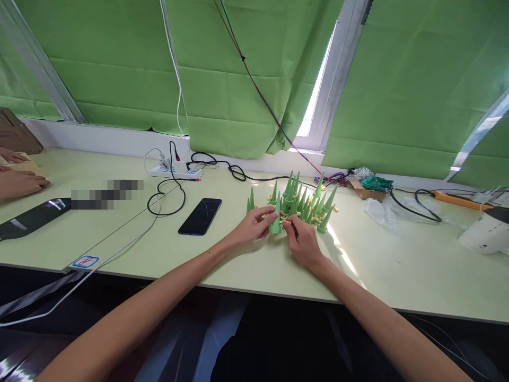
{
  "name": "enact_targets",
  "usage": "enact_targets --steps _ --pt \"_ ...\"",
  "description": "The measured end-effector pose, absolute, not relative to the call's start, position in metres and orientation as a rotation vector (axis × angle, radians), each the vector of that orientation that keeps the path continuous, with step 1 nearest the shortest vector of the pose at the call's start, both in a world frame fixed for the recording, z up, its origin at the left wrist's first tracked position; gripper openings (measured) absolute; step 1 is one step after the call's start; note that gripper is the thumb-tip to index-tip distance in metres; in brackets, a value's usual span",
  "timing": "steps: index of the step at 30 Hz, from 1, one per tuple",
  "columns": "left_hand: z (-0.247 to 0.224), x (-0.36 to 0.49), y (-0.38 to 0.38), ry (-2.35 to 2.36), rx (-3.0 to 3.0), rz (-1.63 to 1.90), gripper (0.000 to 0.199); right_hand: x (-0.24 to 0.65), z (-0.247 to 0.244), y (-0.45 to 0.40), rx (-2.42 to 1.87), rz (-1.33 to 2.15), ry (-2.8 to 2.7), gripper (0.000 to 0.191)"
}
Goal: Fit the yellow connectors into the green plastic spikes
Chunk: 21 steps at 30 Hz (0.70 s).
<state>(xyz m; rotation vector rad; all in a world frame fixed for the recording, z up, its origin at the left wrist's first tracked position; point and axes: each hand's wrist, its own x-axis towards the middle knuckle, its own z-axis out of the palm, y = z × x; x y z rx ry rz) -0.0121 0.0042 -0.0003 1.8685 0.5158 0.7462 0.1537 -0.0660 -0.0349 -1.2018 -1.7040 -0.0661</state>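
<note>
A cluster of pointed green plastic cones (304,204) stands on the table in front of me, with small yellow pieces (336,209) among their bases. My left hand (255,223) is closed on the nearest upright green cone (277,215), its thumb and fingers at the cone's left side. Close against the right side of that cone, my right hand (301,237) has thumb and forefinger pinched together. Something small and yellowish shows by those fingertips, but the fingers hide most of it.
A black phone (200,216) lies left of my hands, with a power strip (175,171) and cables behind it. At the right are a small cardboard box (366,190), plastic wrap (380,214) and a white device (485,231). Another person's hands (24,180) rest at the far left.
</note>
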Motion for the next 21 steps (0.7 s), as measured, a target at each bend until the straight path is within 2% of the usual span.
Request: enact_targets --steps 13,21 --pt "0.0007 -0.012 0.0014 0.452 1.98 0.895 0.039 0.1577 -0.039 -0.0626 -1.243 -0.016 -1.695 0.039" --pt "-0.0007 -0.0077 -0.0005 0.499 1.974 0.984 0.035 0.153 -0.0315 -0.0663 -1.255 0.005 -1.64 0.037"
